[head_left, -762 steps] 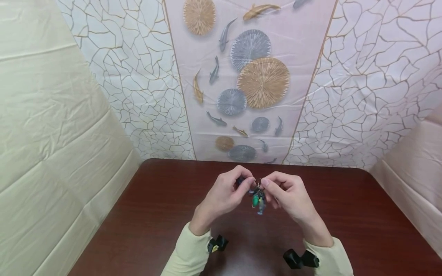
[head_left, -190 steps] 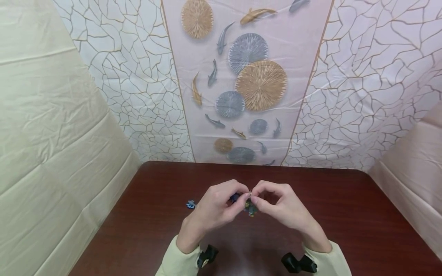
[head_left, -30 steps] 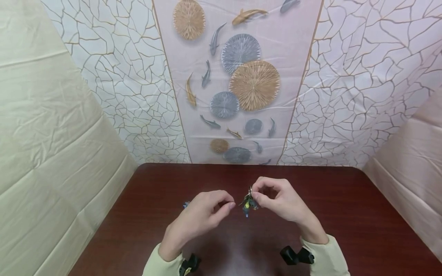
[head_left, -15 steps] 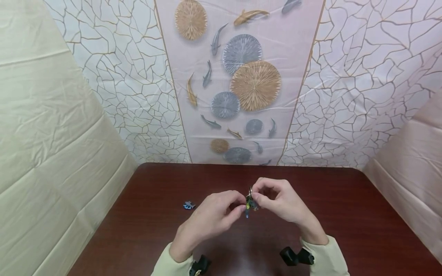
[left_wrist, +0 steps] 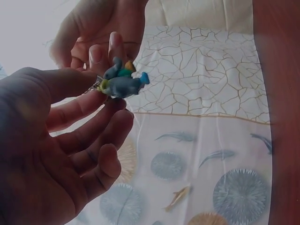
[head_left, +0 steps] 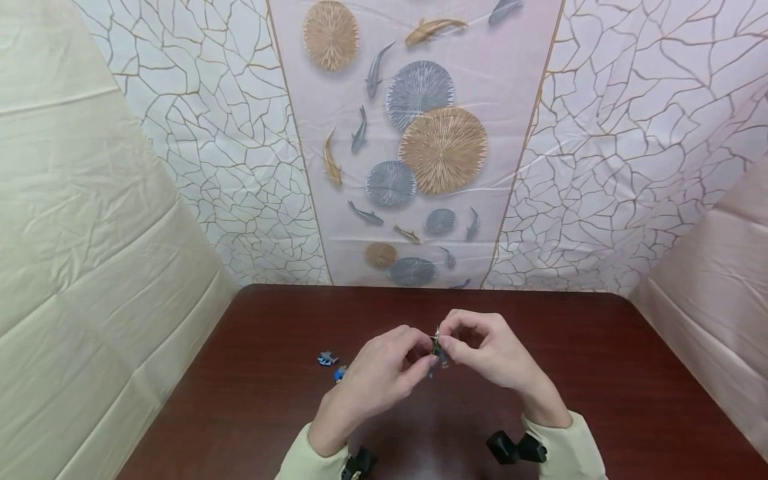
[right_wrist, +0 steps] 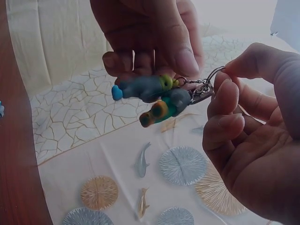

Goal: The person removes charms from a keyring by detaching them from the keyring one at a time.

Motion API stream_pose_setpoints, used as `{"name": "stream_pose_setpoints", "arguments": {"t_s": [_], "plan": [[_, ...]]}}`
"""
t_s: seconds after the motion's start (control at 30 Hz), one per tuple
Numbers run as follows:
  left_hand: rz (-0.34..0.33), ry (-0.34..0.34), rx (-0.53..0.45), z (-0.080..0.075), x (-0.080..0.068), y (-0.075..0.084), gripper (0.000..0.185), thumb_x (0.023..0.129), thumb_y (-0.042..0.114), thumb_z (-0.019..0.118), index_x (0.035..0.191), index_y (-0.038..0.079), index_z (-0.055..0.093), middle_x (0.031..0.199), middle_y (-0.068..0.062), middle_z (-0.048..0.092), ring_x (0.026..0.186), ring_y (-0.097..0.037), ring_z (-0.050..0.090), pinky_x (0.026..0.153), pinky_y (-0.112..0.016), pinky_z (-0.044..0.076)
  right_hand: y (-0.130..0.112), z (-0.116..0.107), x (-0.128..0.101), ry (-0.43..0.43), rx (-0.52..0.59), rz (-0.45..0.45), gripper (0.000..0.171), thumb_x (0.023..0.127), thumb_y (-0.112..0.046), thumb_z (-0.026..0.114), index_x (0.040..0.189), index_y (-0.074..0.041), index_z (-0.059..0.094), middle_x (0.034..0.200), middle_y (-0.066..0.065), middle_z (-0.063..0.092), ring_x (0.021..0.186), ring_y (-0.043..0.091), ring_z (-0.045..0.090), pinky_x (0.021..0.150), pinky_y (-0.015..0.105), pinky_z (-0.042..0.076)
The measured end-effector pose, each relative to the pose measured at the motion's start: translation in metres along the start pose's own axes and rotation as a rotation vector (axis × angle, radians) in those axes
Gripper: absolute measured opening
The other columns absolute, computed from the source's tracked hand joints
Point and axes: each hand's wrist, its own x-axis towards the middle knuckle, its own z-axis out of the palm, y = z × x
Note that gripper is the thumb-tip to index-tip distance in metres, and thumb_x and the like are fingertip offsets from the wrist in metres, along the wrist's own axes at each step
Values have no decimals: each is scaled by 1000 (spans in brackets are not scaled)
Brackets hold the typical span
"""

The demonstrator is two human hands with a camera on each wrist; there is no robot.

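Above the counter [head_left: 606, 373], the key ring [right_wrist: 216, 71] and its charms [right_wrist: 143, 88] sit between the left hand [head_left: 381, 368] and right hand [head_left: 495, 351]. Two loose figurines [head_left: 327, 359] lie on the counter, left of both hands. Behind the counter hangs the backdrop [head_left: 442, 150].

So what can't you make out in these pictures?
- Head view: one blue toy, partly hidden by the left grip.
- Head view: details of the hanging toys, too small and partly covered by the left grip.
- Right wrist view: a blue thing, cut off by the left edge.
- Left wrist view: the ring, seemingly behind the left thumb.
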Motion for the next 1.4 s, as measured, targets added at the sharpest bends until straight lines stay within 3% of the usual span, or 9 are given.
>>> {"name": "stream_pose_setpoints", "arguments": {"t_s": [0.2, 0.43, 0.77, 1.13, 1.4], "plan": [[-19, 69, 74, 6, 1, 3, 7, 88, 22, 72, 94, 19, 69, 84, 9, 61, 80, -5, 56, 68, -15, 45, 0, 0, 0, 16, -20, 5, 18, 88, 8, 61, 88, -9, 64, 71, 3, 57, 60, 9, 53, 50, 24, 45], [-2, 150, 108, 10, 2, 7, 5, 85, 15, 67, 84, 20, 64, 78, 10, 56, 74, -3, 48, 64, -14, 40, 2, 0, 0, 18, -40, 15, 18, 88, 8, 62, 88, -10, 65, 70, 2, 57, 60, 7, 52, 50, 24, 45], [24, 105, 37, 4, 2, 5, 6, 95, 19, 60, 91, 17, 63, 82, 8, 59, 76, -5, 50, 69, -17, 44, 4, 1, 1, 21, -58, 22, 20, 88, 8, 62, 88, -12, 65, 70, 1, 56, 60, 7, 52, 50, 24, 44], [62, 113, -65, -1, 2, 4, 3, 93, 15, 62, 92, 13, 64, 83, 6, 60, 73, -2, 52, 66, -10, 42, 1, 3, 2, 9, -75, 87, 20, 90, 3, 63, 90, -18, 65, 68, 1, 55, 56, 8, 50, 46, 24, 43], [29, 132, -152, -2, 1, 5, 6, 92, 10, 64, 96, 14, 64, 85, 6, 60, 70, 1, 54, 65, -13, 48, 2, 3, 3, 55, -94, 107, 14, 93, -2, 62, 93, -16, 63, 67, 3, 54, 49, 11, 49, 40, 26, 42]]}}
